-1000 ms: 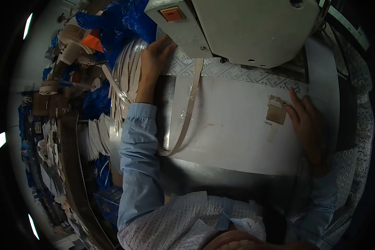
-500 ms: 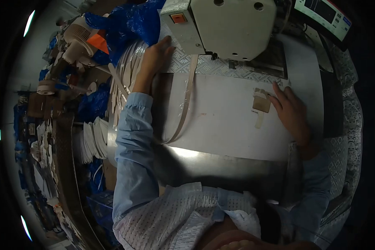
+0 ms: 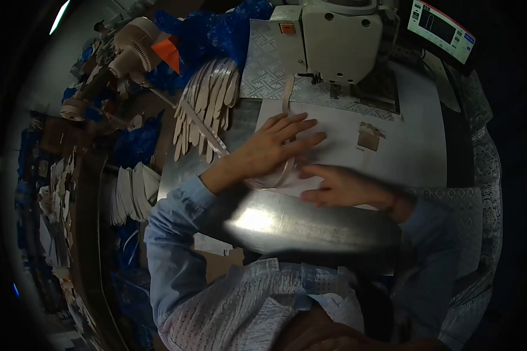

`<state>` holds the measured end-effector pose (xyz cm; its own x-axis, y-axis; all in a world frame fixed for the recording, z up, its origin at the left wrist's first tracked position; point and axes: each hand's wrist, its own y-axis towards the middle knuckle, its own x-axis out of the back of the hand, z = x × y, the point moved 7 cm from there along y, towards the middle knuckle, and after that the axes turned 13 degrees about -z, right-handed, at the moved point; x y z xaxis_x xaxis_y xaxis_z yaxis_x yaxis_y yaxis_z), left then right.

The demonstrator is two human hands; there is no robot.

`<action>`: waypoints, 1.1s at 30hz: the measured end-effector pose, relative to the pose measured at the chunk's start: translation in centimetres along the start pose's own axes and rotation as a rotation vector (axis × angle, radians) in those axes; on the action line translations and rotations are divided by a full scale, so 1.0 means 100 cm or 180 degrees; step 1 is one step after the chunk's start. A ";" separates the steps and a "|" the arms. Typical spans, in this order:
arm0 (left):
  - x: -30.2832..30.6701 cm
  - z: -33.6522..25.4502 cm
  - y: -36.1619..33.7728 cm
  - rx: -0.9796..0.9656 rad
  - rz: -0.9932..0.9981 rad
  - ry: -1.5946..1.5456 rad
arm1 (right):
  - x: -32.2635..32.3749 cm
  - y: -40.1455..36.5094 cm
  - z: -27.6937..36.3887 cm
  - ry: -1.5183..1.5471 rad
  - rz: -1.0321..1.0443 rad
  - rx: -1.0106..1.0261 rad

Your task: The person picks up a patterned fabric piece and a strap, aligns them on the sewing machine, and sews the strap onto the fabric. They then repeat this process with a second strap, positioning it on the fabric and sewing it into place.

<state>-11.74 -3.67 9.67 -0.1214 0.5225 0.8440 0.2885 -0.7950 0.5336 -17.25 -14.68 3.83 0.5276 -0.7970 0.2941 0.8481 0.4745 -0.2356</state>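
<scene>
A narrow beige strip [image 3: 287, 96] runs down from near the sewing machine head [image 3: 341, 47] and curves over the white sheet [image 3: 404, 158]. My left hand [image 3: 275, 145] lies across the strip's middle, its fingers stretched out and apart, hiding part of it. Close to the strip's lower bend is my right hand [image 3: 342, 186], fingers spread and a little blurred, with nothing seen in them. A small tan patch [image 3: 368, 139] sits on the sheet beyond my right hand.
A fanned pile of beige strips [image 3: 208, 99] lies left of the machine, beside blue plastic [image 3: 222, 32] and a fan [image 3: 136, 44]. A lit control screen [image 3: 442, 28] stands at the back right. The metal table edge [image 3: 310, 219] is nearest my body.
My left hand has come back from the far left, by the pile, onto the strip. My right hand has moved left and nearer, away from the patch. The view has shifted slightly.
</scene>
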 end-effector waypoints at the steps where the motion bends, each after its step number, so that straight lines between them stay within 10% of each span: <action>1: -0.001 -0.004 0.013 -0.0020 -0.0029 0.0000 | -0.021 0.004 0.007 0.0650 0.0263 -0.0202; 7: 0.016 0.010 0.025 0.0615 0.0244 -0.0281 | -0.001 -0.034 0.008 0.0664 0.0647 -0.0427; 10: 0.024 0.022 -0.009 0.0770 -0.0239 -0.0356 | 0.101 -0.079 -0.001 -0.0748 -0.1113 -0.0430; 12: 0.001 0.014 -0.027 0.0855 0.0784 -0.0784 | 0.126 -0.101 0.025 -0.1722 -0.1694 -0.0114; 14: -0.012 0.000 -0.022 0.0503 0.0747 -0.1265 | 0.128 -0.133 0.077 -0.3154 -0.3218 0.1295; 15: -0.017 -0.012 -0.015 0.0105 0.0731 -0.1691 | 0.119 -0.132 0.077 -0.3164 -0.3188 0.1301; 19: -0.050 -0.020 0.064 0.2206 0.0791 -0.4301 | 0.046 -0.110 0.088 -0.3166 -0.2578 0.2479; 21: -0.058 -0.036 0.104 0.2849 -0.0434 -0.5701 | 0.024 -0.103 0.078 -0.3122 -0.2058 0.2564; 24: -0.057 -0.036 0.136 0.2526 -0.0599 -0.6119 | 0.020 -0.106 0.064 -0.3031 -0.1881 0.2357; 27: -0.041 -0.031 0.146 0.2340 -0.0899 -0.6254 | 0.061 -0.135 0.065 -0.2332 -0.3272 0.1965; 29: -0.036 -0.030 0.148 0.2373 -0.0929 -0.6288 | 0.054 -0.115 0.003 0.0683 -0.1833 -0.0028; 33: -0.051 -0.046 0.142 0.2543 -0.0428 -0.6194 | 0.005 -0.078 -0.030 0.1071 -0.0720 0.0206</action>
<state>-11.40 -18.98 13.21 0.5859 0.5435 -0.6010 0.6755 -0.7373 -0.0082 -23.76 -19.88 3.01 0.2912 -0.9566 0.0099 0.9479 0.2872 -0.1379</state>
